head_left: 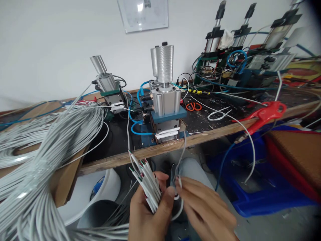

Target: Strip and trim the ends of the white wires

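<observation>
Figure. Sorting cut cable ends below the edge of the table [175,144]. The left hand [145,214] is closed around a bunch of white cable ends [146,182], their stripped tips fanning up toward 11 o'clock from the fist. The right hand [203,211] pinches a single white cable [182,150] between thumb and forefinger, just at 3 o'clock of the bunch; this cable rises toward 12 o'clock to the mouth of the pneumatic stripping machine [165,110] on the table. A large coil of white cables [50,147] lies at 9 o'clock, a red clamp [265,115] at 2 o'clock, orange scissors [193,106] beside the machine.

To do this step well, judged from the frame: the left grip should stay firm enough that the tips remain level and none slides out, while the right fingers hold the single cable close to its end, keeping it straight and clear of the bunch so that the conductors are not bent or tangled.
</observation>
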{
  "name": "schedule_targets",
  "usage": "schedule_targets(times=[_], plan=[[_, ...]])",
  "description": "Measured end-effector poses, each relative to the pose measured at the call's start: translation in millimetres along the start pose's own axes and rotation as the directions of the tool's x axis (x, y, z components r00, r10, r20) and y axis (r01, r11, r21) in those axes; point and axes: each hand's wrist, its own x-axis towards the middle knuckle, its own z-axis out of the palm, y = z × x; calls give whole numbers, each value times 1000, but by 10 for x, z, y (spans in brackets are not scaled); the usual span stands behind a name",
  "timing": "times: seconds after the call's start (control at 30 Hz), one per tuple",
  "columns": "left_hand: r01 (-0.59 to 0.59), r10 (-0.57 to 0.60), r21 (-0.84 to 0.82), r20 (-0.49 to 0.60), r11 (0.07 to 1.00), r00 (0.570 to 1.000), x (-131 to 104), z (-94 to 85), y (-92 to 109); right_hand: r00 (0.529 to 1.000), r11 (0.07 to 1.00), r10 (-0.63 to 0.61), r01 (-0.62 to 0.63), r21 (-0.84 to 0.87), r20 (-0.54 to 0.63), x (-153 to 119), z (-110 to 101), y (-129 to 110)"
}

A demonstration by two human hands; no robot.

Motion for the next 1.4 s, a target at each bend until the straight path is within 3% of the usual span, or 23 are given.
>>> schedule_targets(times=[0.07,0.17,0.3,0.47,0.6,0.73,0.8,0.87,0.93,1.0,1.07,1.1,1.17,1.27,1.4], plan=[[-28,27,5,49,1000,998,31,-77,-61,994,995,67,-60,-86,84,-94,-15,67],[-24,25,-8,189,1000,982,58,-183,-137,937,972,233,-214,-101,260,-137,-91,59],[85,-67,-54,273,995,960,25,-263,-202,901,905,407,-420,66,149,34,-188,-180],[126,-102,-69,273,990,957,-37,-297,-235,918,891,334,-382,245,215,367,-176,-423],[70,-52,-53,291,996,955,-57,-264,-209,897,867,329,-411,282,295,462,-150,-412],[8,-5,-13,248,1000,969,-105,-172,-166,890,845,362,-439,305,279,449,-123,-379],[-67,58,53,161,996,985,-137,-132,-159,855,756,439,-518,401,276,405,-88,-377],[-173,163,191,69,966,984,-156,-110,-172,806,594,525,-578,560,275,330,-37,-374],[-306,324,325,-2,895,946,-153,-103,-201,774,407,573,-553,727,269,237,21,-366],[-423,478,369,-69,828,876,-136,-98,-233,754,216,585,-500,839,299,159,67,-360],[-473,522,274,-143,837,841,-124,-88,-251,745,51,553,-478,877,374,119,88,-369],[-453,496,234,-174,860,851,-125,-80,-252,734,2,533,-499,867,421,116,86,-380],[-364,421,279,-181,889,889,-142,-60,-238,692,6,515,-592,806,505,132,60,-414],[-300,416,501,-134,812,899,-186,-22,-193,637,168,569,-709,686,520,170,-3,-458],[-333,437,487,-116,808,892,-236,37,-135,673,353,571,-718,599,470,185,-57,-460]])
